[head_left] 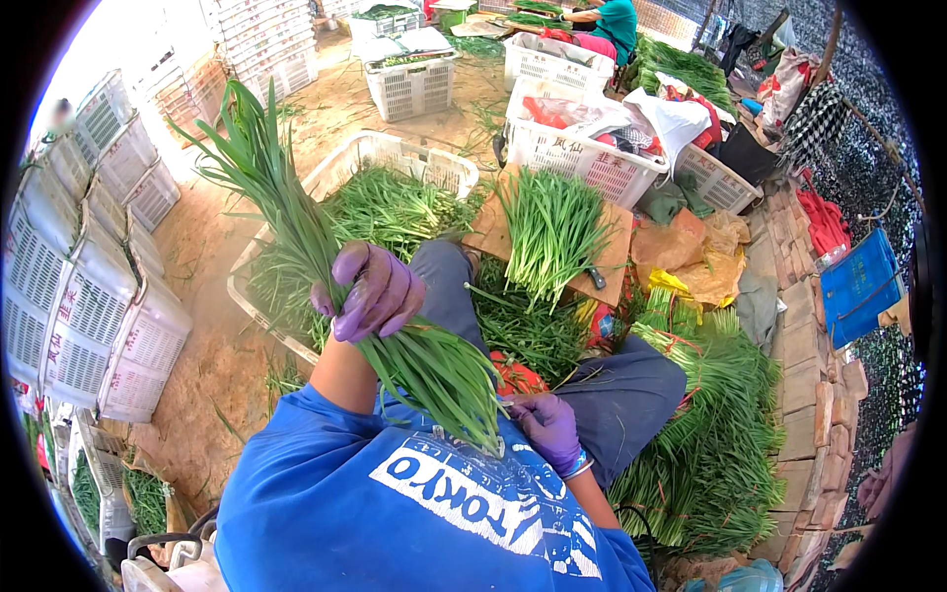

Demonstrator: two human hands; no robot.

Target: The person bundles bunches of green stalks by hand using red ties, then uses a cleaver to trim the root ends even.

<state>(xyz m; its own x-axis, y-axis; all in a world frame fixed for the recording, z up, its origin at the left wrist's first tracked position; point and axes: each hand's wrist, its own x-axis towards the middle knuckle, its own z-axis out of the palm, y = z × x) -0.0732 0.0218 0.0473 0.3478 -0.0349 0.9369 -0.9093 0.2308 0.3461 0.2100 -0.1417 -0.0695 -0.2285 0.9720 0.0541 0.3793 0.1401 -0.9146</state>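
A bunch of garlic chives (286, 202) slants across my chest, gripped around its middle by my left hand (373, 291) in a stained purple glove. Close to the bunch's lower end is my right hand (547, 429), also gloved, its fingers closed; whatever they pinch is too small to make out. Beyond my knees, more chives (554, 227) lie on a cardboard sheet (619, 237) with a dark-handled knife (597, 278) at its edge. Loose chives (395, 202) fill a white crate (400, 150) to the left. Tied chive bundles (700, 434) are heaped beside my right leg.
Stacked white crates (94, 286) stand along the left. A crate of bags and cloths (582, 153) sits ahead, and a person in a green shirt (617, 28) works behind it. Bricks (801, 395) and a blue bag (860, 286) line the right side.
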